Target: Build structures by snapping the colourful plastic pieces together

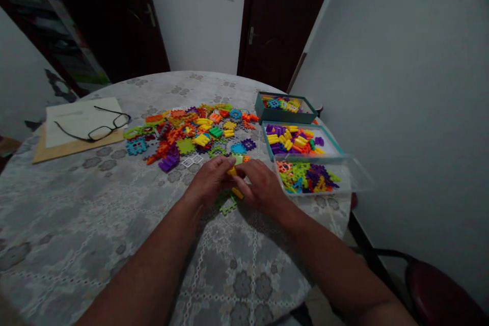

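Close together over the near part of the table, my left hand [210,177] and my right hand [262,182] meet at a small yellow plastic building piece [232,171]. The thumb and fingers of my left hand pinch it, and my right fingers are closed on it from the other side; they partly hide it. Below the hands, a light green toothed building piece [228,208] lies on the cloth. A second yellow piece [237,193] shows under my right hand. Just beyond my fingertips are a pale green piece [238,159] and a bit of orange.
A wide heap of colourful building pieces [187,132] spreads beyond my hands. On the right stand a dark green box [260,112], a teal-rimmed box [336,140] and a clear tray [305,194], all holding pieces. Glasses [101,133] rest on papers [76,117] at left.
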